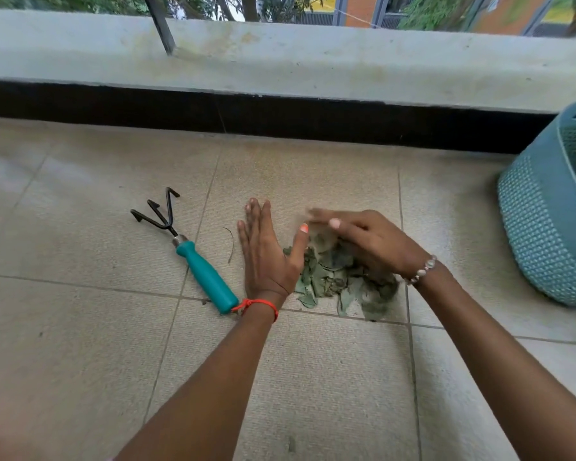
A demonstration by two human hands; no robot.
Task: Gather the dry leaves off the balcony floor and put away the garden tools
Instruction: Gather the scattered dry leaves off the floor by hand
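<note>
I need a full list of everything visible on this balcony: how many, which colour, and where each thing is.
Hand rake with three black metal prongs and a teal plastic handle: one, black and teal, on the floor, centre-left.
Pile of dry leaves: one, grey-green, on the floor, centre.
Thin dry stem: one, brown, just right of the rake.
Woven-pattern plastic basket: one, teal, at the right edge.
Floor tiles: several, beige, under everything.
Concrete ledge: one, pale grey, across the top.
Metal railing post: one, dark, on the ledge, upper left.
Left hand: one, fingers straight, at the pile's left side; red thread on wrist.
Right hand: one, blurred, over the pile; bead bracelet on wrist.
</note>
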